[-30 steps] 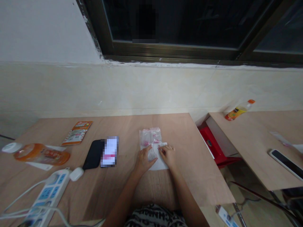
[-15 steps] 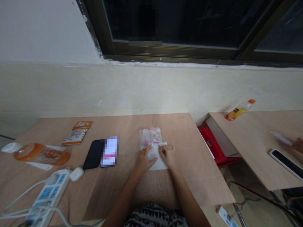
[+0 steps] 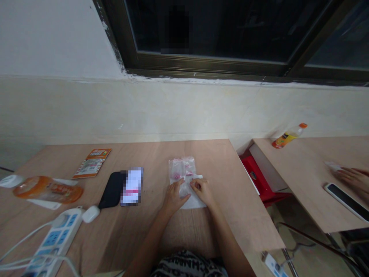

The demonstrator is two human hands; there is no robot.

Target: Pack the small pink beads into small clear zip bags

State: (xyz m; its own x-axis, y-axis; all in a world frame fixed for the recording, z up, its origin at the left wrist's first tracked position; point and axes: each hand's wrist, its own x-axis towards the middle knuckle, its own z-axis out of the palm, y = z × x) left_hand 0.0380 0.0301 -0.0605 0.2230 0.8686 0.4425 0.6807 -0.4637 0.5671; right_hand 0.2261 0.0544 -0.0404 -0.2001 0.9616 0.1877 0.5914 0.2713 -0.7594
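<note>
A dark window (image 3: 201, 34) sits above the wall, and at 2 o'clock a second desk (image 3: 302, 200) carries a co-worker's hand (image 3: 353, 179) (not mine). On my worktop (image 3: 196, 234) lie a power strip (image 3: 54, 238) at 8 o'clock and an orange bottle (image 3: 47, 194) and black phone (image 3: 111, 190) at 9. At 12 o'clock, a clear plastic bag (image 3: 182, 169) rests on white paper (image 3: 197, 204). My left hand's fingers (image 3: 175, 190) lie flat on it; my right hand's fingers (image 3: 198, 186) press its edge, though I can't tell if they pinch.

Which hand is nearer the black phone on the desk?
Left. The left hand rests on the clear plastic bag, to the right of the black phone. The right hand lies farther right, beyond the left hand.
</note>
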